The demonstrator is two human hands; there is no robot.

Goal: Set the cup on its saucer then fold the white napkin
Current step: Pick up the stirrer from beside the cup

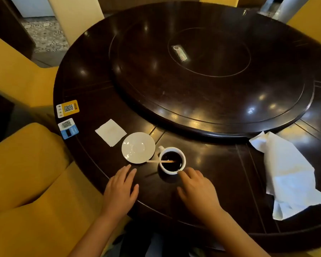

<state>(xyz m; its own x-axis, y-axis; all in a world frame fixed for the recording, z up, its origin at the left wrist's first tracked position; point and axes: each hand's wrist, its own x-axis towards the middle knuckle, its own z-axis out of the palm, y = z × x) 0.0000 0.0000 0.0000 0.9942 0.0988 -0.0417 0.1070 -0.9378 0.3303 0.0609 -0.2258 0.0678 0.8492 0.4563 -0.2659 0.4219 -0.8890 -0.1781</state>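
cup (172, 160) btwn hands, nearer right hand (196, 188)

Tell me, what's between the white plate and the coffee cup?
In the head view, a thin wooden stir stick bridges the gap: one end sits in the cup, the other reaches the saucer rim. Otherwise just dark table.

a round dark desk (107, 101) carries a raised turntable (211, 101), two qr-code stickers (67, 108) at its left edge; yellow chairs (26, 182) stand around it.
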